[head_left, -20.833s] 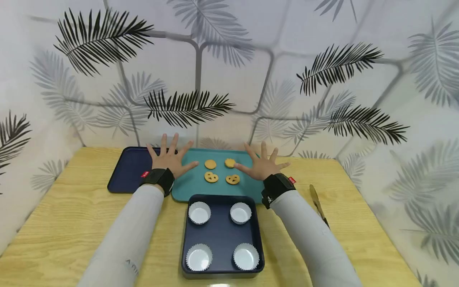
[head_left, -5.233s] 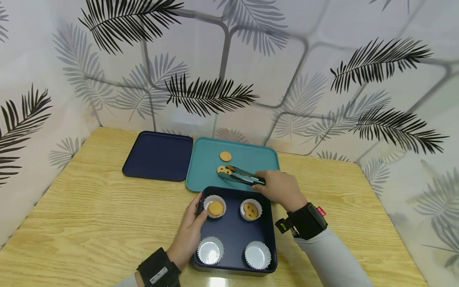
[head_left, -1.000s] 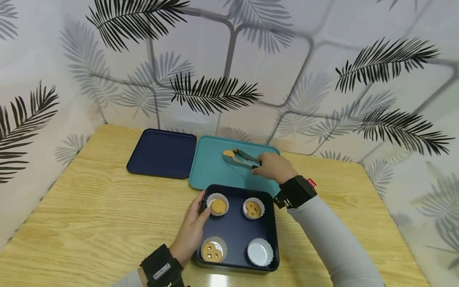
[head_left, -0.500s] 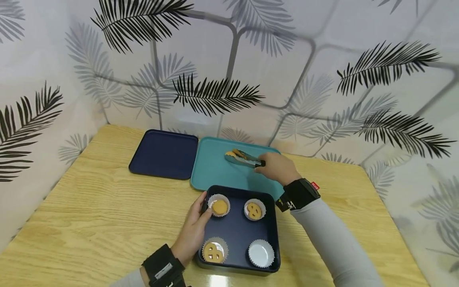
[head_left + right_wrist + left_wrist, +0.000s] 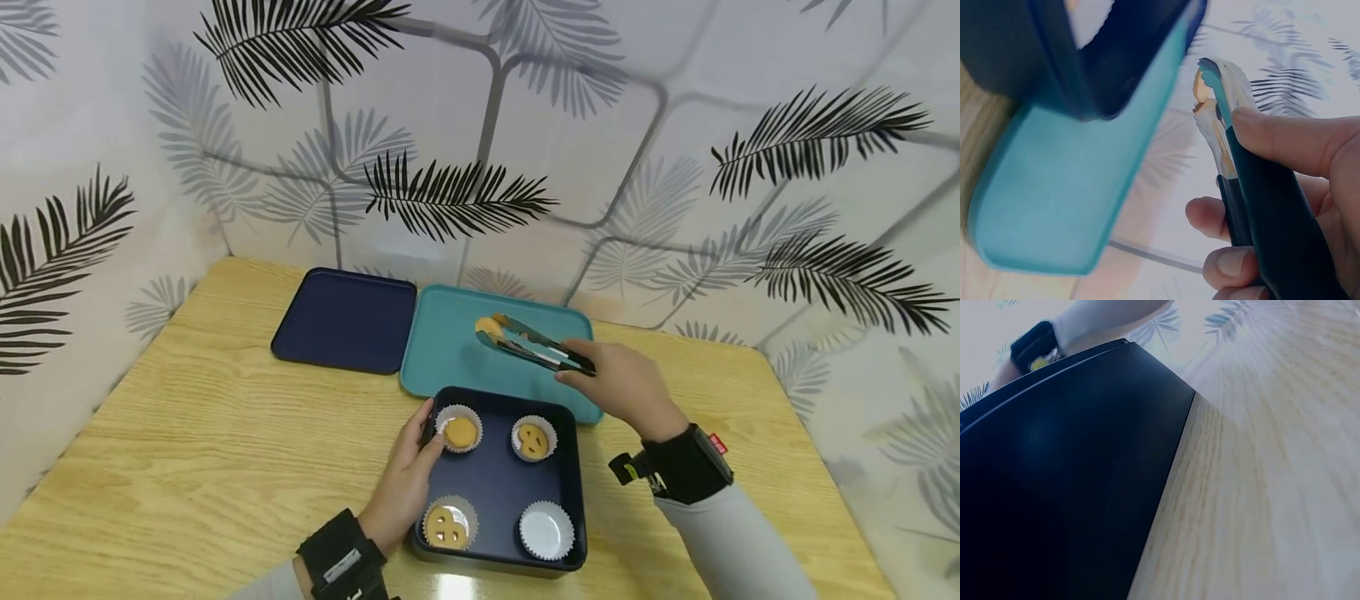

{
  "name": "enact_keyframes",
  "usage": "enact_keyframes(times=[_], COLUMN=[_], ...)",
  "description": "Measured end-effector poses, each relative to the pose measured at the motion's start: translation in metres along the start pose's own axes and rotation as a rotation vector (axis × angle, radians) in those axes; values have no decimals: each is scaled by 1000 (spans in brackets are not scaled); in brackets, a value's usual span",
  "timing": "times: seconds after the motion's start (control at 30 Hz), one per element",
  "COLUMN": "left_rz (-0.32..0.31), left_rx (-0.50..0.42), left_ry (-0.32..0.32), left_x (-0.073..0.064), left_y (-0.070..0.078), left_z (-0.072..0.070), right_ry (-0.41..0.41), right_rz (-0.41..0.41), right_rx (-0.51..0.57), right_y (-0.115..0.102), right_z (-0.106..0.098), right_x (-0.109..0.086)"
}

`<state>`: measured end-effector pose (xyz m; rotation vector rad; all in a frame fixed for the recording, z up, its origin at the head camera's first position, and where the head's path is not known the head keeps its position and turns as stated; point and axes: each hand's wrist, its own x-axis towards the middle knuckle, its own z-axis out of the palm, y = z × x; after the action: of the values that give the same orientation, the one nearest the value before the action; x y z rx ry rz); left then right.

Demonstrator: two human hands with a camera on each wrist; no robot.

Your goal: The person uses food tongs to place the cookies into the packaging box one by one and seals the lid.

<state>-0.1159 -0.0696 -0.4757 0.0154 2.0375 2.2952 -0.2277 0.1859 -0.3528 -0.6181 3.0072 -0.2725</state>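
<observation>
My right hand (image 5: 626, 383) grips a pair of tongs (image 5: 536, 346) with black handles. A round golden cookie (image 5: 491, 327) sits between the tong tips, over the teal tray (image 5: 442, 367). In the right wrist view, thumb and fingers press the tongs (image 5: 1250, 175) from both sides, with the cookie (image 5: 1200, 86) at their tips. My left hand (image 5: 401, 487) holds the left wall of a deep navy baking pan (image 5: 498, 500), thumb over its rim. Inside stand white paper cups: a round cookie (image 5: 461, 432) back left, pretzel-shaped cookies (image 5: 533, 442) back right and front left, and a bare cup (image 5: 546, 531) front right.
A flat navy tray (image 5: 345, 321) lies left of the teal one. Both sit on a wooden table (image 5: 225, 433) near a leaf-patterned backdrop (image 5: 420, 100). The pan stands in front of the teal tray, overlapping its front edge in the head view.
Over the last second the tongs closed on the round cookie and lifted it from the teal tray. Earlier, my hands were spread and all cookies lay on that tray; now three are in cups.
</observation>
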Motion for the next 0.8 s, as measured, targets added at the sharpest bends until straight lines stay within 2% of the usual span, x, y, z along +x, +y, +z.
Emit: enact_keyframes(times=[0.2, 0.37, 0.5, 0.67, 0.8], left_rz=[6, 6, 12, -3, -21], left_rx=[3, 12, 24, 12, -1], left_ry=[-3, 7, 16, 20, 11], left_x=[1, 2, 3, 2, 0], left_y=[2, 4, 6, 5, 3], left_z=[-1, -3, -5, -3, 1], right_ry=[5, -52, -111, -267, -369], right_rz=[-5, -13, -35, -23, 41], right_rx=[33, 30, -1, -35, -20], right_y=[5, 17, 20, 30, 41], right_z=[-23, -41, -44, -35, -27], right_x=[-50, -93, -126, -163, -179])
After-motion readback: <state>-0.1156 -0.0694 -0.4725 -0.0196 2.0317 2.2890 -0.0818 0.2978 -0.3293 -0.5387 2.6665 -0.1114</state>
